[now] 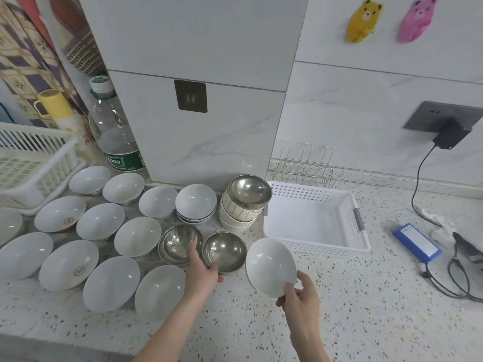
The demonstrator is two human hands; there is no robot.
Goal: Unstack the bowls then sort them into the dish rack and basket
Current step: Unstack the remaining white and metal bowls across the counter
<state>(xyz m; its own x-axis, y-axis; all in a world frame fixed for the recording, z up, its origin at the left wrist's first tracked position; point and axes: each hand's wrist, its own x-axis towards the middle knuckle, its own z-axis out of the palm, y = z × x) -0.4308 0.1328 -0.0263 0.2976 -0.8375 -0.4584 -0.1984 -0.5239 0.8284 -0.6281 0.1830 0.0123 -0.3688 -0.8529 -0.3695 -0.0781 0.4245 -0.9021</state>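
My right hand [298, 296] grips a white bowl [269, 265] by its near rim, tilted, just in front of the white basket [360, 226]. My left hand [201, 270] reaches between two steel bowls: its fingers rest on the rim of the left steel stack [175, 244] and its thumb touches the right steel bowl [224, 250]. Several single white bowls [99, 220] are spread over the counter to the left. Behind stand a short white stack [196, 202] and a striped stack topped by a steel bowl [249, 190]. A wire dish rack [303, 163] stands behind the basket.
A white slatted drainer [31, 158] sits at the far left beside a large water bottle [115, 131]. A blue battery pack [417, 242], cables and a plugged charger [452, 135] occupy the counter's right side. A tiled pillar rises behind the bowls.
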